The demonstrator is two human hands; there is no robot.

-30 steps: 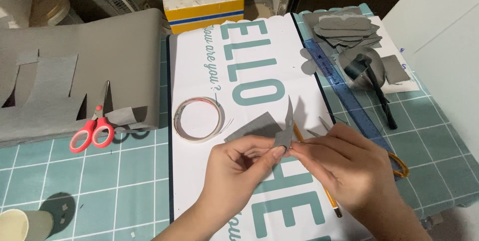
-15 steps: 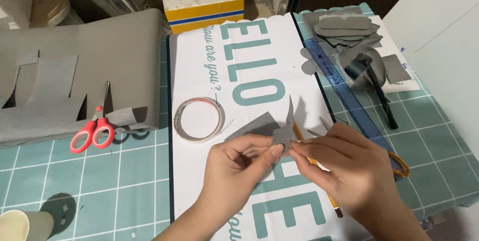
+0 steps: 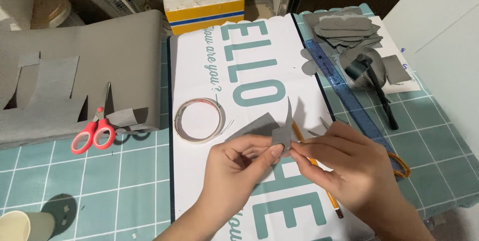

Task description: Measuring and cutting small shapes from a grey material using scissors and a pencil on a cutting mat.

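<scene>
Left hand (image 3: 239, 163) and right hand (image 3: 349, 163), fingertips clamped together on small curved grey paper piece (image 3: 282, 131), above white teal-lettered sheet (image 3: 239, 81), tape ring (image 3: 198, 120) left of it

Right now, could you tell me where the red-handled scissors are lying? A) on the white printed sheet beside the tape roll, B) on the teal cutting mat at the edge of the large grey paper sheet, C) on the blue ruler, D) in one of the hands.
B: the red-handled scissors lie on the teal cutting mat, blades pointing up against the large grey paper sheet, well left of both hands.
</scene>
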